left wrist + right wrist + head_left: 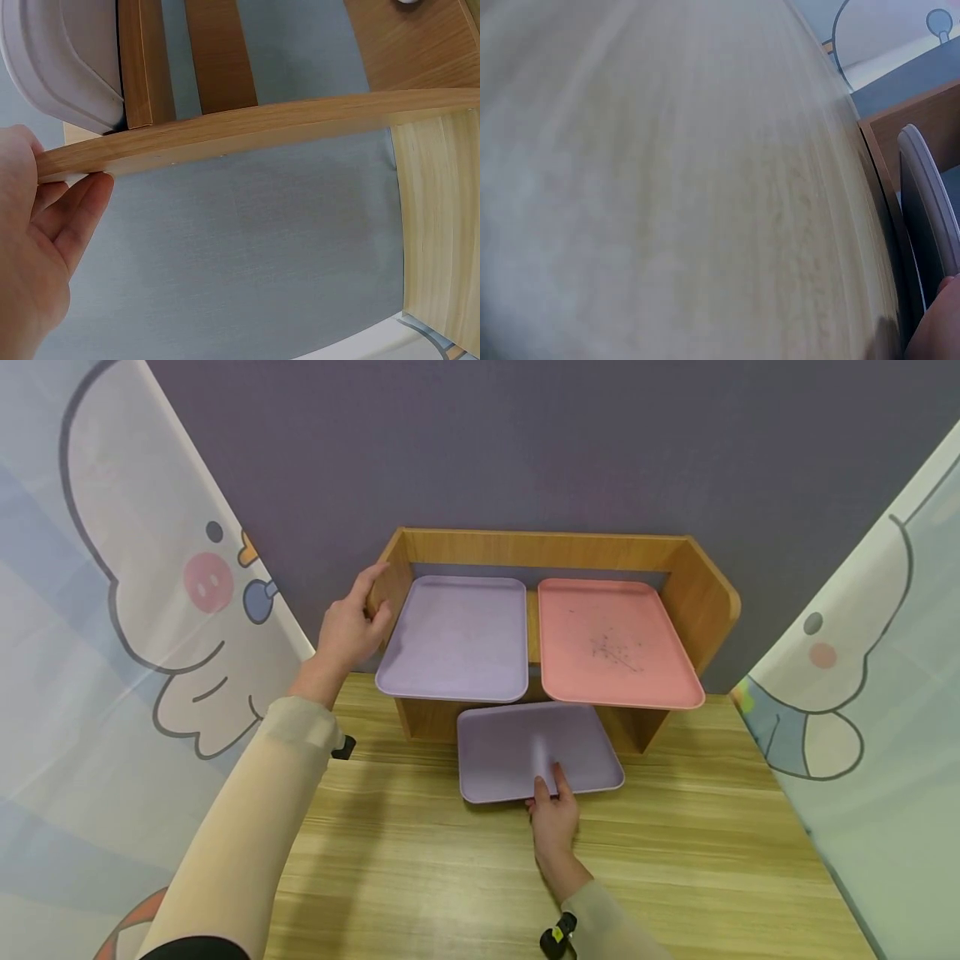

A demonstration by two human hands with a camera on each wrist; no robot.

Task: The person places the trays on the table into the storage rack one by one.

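My left hand [352, 618] grips the front edge of the left side panel of a wooden shelf [540, 550]. In the left wrist view, the fingers [86, 217] bend around that panel [262, 127]. Down in front, my right hand [555, 814] holds a purple tray [510, 747] by its near edge, two fingers lying on its upper face. The tray tilts, its far edge at the lower opening beneath the shelf board. At the right border of the right wrist view, the tray rim [928, 180] and a bit of the hand [937, 322] show.
On the upper board lie a lilac tray [465, 635] at left and a pink tray [600, 610] with dark specks at right. The shelf stands on a wood-grain table [420, 868] against a grey wall [540, 443]. Cartoon-printed curtains [150, 652] flank both sides.
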